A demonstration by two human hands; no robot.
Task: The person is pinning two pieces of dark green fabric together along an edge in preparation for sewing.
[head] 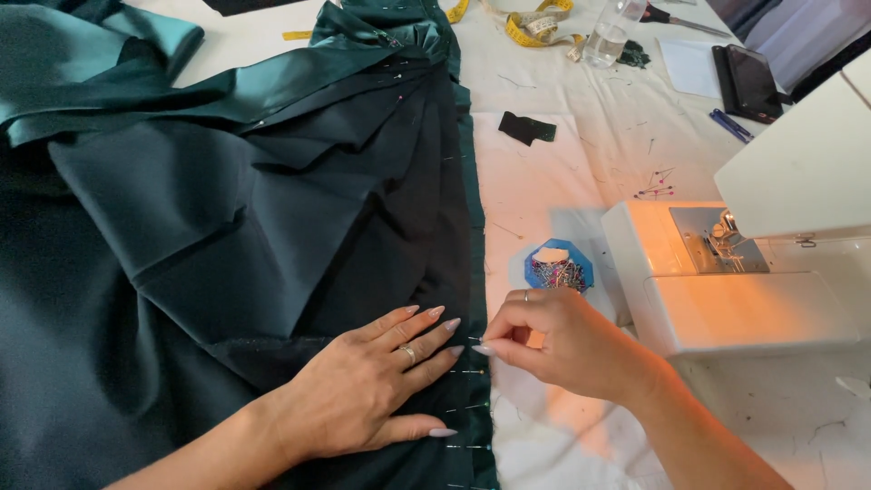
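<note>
A large piece of dark green satin fabric [236, 227] with pleated folds lies spread over the white table [562, 181]. My left hand [372, 386] rests flat on it near its pinned right edge, fingers apart. My right hand [562, 340] is pinched shut at that edge, thumb and forefinger tips together as if on a pin; the pin itself is too small to see. Several pins stick out along the fabric edge [467, 399] below the fingers. A blue pin holder [558, 268] full of pins sits just behind my right hand.
A white sewing machine [753, 263] with its lamp lit stands at the right. Farther back lie a yellow tape measure [535, 23], a clear bottle [610, 32], scissors [680, 20], a black phone [748, 82], a blue pen [730, 125], loose pins [655, 186] and a dark fabric scrap [526, 127].
</note>
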